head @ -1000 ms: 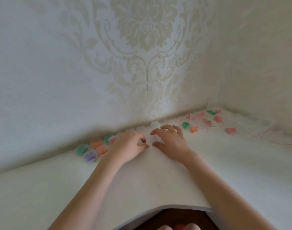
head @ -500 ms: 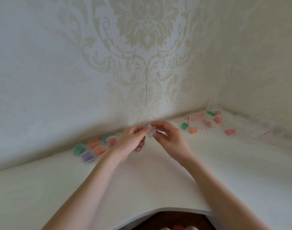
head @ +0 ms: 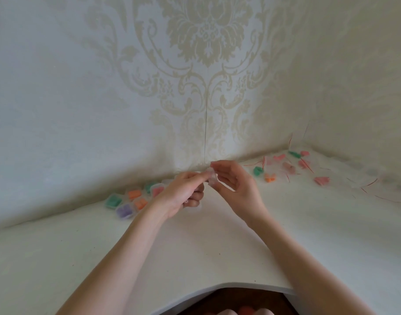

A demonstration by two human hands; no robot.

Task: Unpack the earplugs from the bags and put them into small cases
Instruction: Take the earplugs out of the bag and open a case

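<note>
Both hands hold one small clear plastic case [head: 211, 177] a little above the white table [head: 217, 242], near the wall corner. My left hand [head: 181, 194] pinches its left side with thumb and forefinger. My right hand [head: 234, 181] pinches its right side, fingers curled over the top. The case looks see-through; I cannot tell what is inside it. To the left, along the wall, lie several filled cases: green [head: 113, 200], orange [head: 134, 194], purple [head: 126, 211], pink [head: 157, 191].
At the back right lie bagged earplugs: green [head: 257, 171], orange [head: 269, 177], pink [head: 321, 180], and several more, among clear bags with red strips [head: 306, 164]. Patterned walls close the table's far sides. The table's near edge curves inward above a dark floor [head: 238, 301].
Both hands rose from the table surface, lifting the clear case between them. They now hold it in the air, slightly higher than half a second ago.
</note>
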